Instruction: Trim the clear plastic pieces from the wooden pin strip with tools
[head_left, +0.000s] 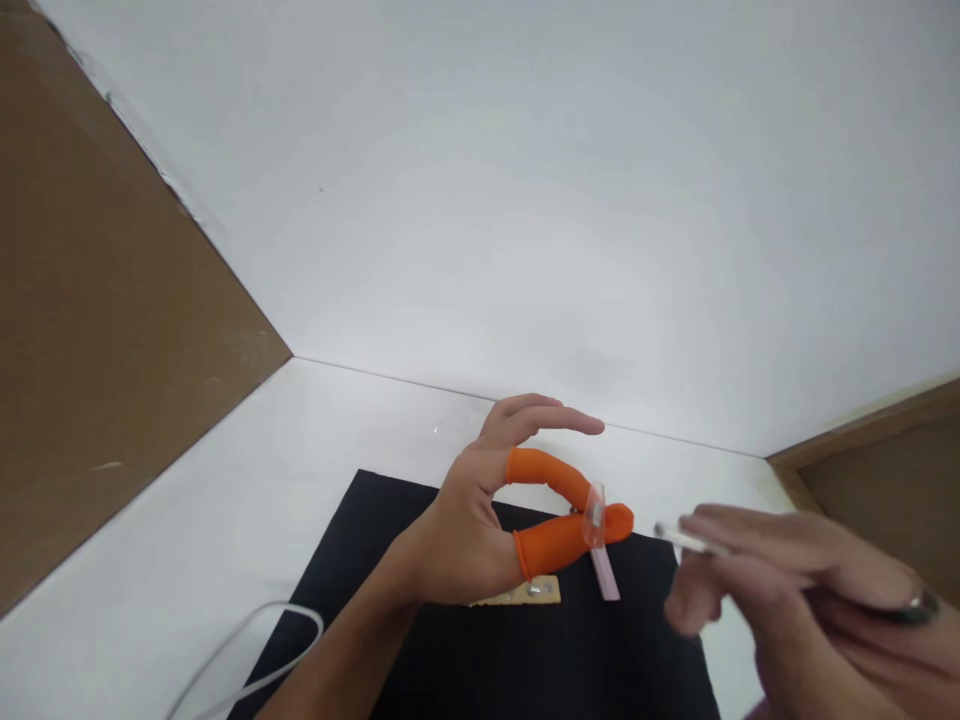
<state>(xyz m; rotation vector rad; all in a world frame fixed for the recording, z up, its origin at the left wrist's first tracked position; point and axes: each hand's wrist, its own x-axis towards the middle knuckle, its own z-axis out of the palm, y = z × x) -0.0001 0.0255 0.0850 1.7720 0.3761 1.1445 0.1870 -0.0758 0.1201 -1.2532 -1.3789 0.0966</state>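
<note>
Steadying a small clear piece (595, 525) near a pen-like tool (697, 542) seems the step in hand; the next move would call for a firm pinch and careful aim. The left hand (469, 515) pinches the piece between thumb and forefinger in orange covers (551, 548), the thumb's tip showing past it at three o'clock. A tan strip (546, 590) lies at the hand's five o'clock, a pink stick (606, 577) at the piece's six. Rightmost, the blurred right hand (787, 565) grasps the tool, its tip apart from the piece at three o'clock.

Apparently a small work booth: white back wall (480, 220), brown side panels (112, 300), black mat (525, 660), white tabletop (187, 530).
</note>
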